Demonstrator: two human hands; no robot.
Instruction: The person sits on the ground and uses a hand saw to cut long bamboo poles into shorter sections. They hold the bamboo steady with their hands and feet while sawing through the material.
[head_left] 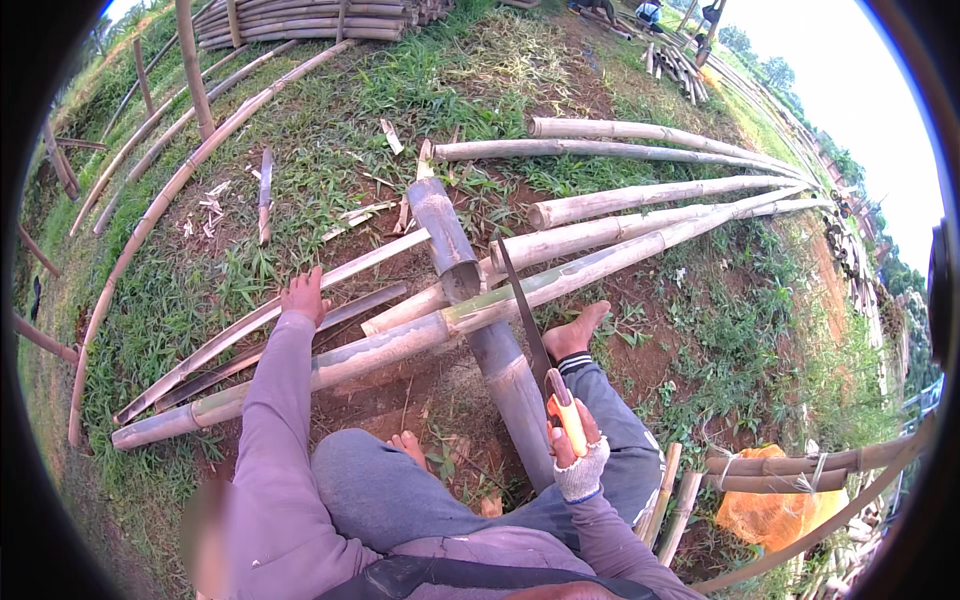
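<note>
A hand saw (530, 318) with an orange handle is in my right hand (580, 462), which wears a white fingerless glove. Its blade points up and away, beside a long bamboo pole (590, 283). That pole lies across a thick grey bamboo piece (508, 370) with a cut-out near its middle. My left hand (304, 298) is closed over a split bamboo length (240, 325), its far side hidden under the fingers. Another split bamboo piece (365, 304) lies between this length and the pole. My feet rest on the ground either side of the thick bamboo.
Several bamboo poles (640, 194) fan out to the right. A bamboo stack (300, 22) stands at the far left behind upright posts (194, 70). Bamboo offcuts (265, 195) lie on the grass. An orange mesh bag (770, 510) hangs near tied poles (800, 470) at lower right.
</note>
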